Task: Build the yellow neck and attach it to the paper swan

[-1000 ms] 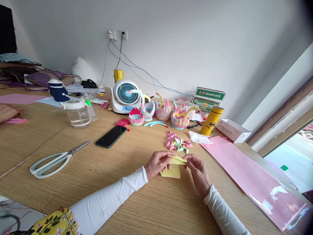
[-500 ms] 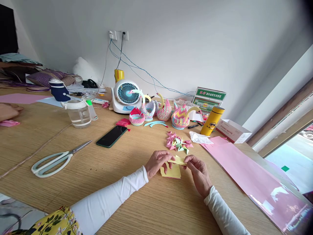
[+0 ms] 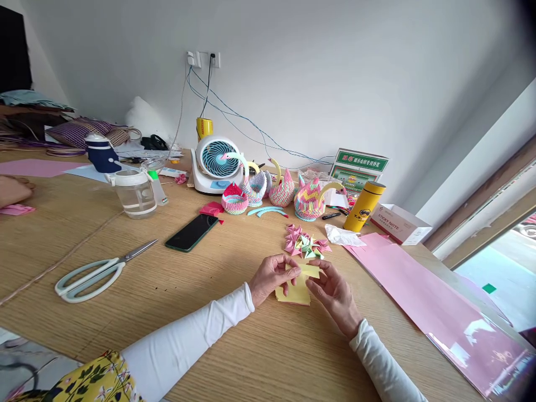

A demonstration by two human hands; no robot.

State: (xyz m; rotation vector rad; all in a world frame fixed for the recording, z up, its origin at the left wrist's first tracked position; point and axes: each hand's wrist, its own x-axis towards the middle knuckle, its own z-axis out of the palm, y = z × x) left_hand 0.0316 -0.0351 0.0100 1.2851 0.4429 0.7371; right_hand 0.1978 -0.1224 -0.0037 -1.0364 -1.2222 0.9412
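Observation:
A folded strip of yellow paper (image 3: 310, 271) is pinched at its left end between the thumb and fingers of my left hand (image 3: 272, 276). My right hand (image 3: 337, 296) is at the strip's other end, thumb and fingers spread apart; its fingertips are partly behind the paper, so contact is unclear. Below both hands a stack of yellow paper squares (image 3: 295, 295) lies on the wooden table (image 3: 251, 357). Just beyond are several folded pink and green paper pieces (image 3: 305, 243) in a loose heap.
Scissors (image 3: 96, 273), a phone (image 3: 192, 231) and a water jug (image 3: 134, 195) lie to the left. Paper swans (image 3: 309, 200) and a fan (image 3: 218, 162) stand behind. Right are a yellow bottle (image 3: 363, 206) and pink sheets (image 3: 422, 296). Another person's hand (image 3: 14, 190) is at far left.
My right thumb and fingers have parted from their pinch on the strip's right end. My left hand keeps its hold, and the strip's right end now shows more.

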